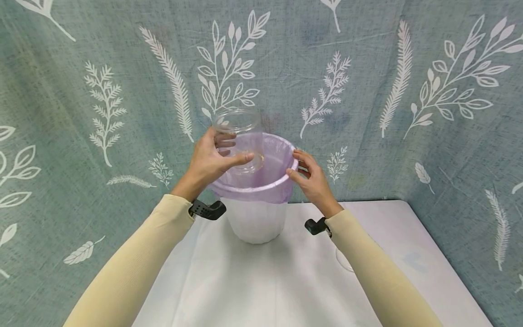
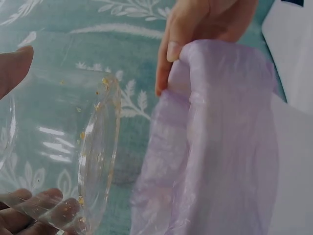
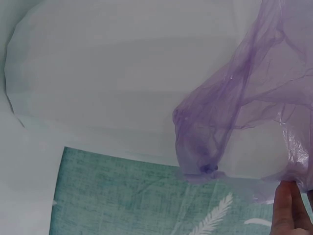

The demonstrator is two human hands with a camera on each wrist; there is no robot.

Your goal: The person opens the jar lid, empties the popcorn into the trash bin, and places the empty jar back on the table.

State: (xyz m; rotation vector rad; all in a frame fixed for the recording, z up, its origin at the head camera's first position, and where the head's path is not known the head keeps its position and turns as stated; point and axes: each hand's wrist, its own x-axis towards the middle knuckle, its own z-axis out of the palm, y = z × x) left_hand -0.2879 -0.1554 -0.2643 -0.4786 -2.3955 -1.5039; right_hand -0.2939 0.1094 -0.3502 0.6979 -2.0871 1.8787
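My left hand [image 1: 206, 156] holds a transparent jar [image 1: 246, 143] above the opening of a white bin [image 1: 257, 220], thumb on one side and fingers behind. Yellowish crumbs cling around the jar's lower end, which shows at the right of the jar [image 2: 54, 137] in the left wrist view. I cannot tell whether that end is its mouth. A thin purple bag [image 1: 282, 194] lines the bin and folds over its rim. With thumb and fingers on either side, my right hand [image 1: 312, 179] grips the lined rim at the right. The right wrist view shows only its fingertips against the bag [image 3: 205, 127].
The bin stands on a white-covered table [image 1: 253, 286], near its back. Partly hidden by my right forearm, a transparent round piece [image 1: 342, 260] lies on the table. Grey-green leaf-patterned fabric [image 1: 286, 68] hangs behind and along the sides.
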